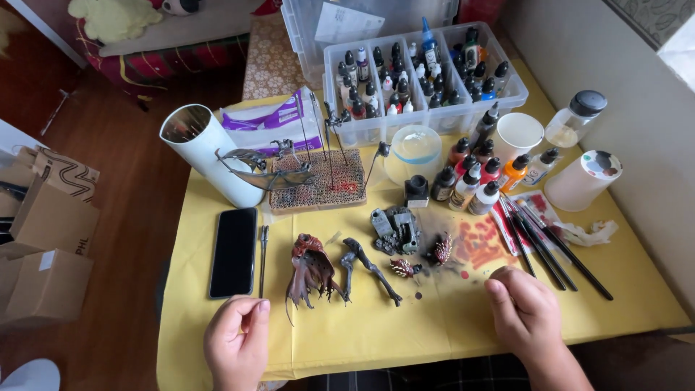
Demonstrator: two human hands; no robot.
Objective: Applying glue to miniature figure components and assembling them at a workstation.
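My left hand [235, 340] rests as a loose fist on the yellow table cover [405, 333] near the front edge, holding nothing. My right hand [525, 308] lies curled on the cover at the front right, also holding nothing. Between them lie painted miniature parts: a dark red winged piece [311, 269], a grey limb-shaped piece [369, 268], two small spiky pieces [404, 268] [442, 248] and a grey rocky base [396, 229]. The left hand is nearest a black phone [234, 251]. Several black paintbrushes [550, 250] lie just beyond the right hand.
A cork block [318, 181] holds parts on wire pins. Behind it stand a white tube [206, 148], a clear box of paint bottles [420, 72], loose paint bottles [474, 177], a water cup [413, 152] and a white cup [518, 134]. Cardboard boxes [47, 246] stand left; a wall runs right.
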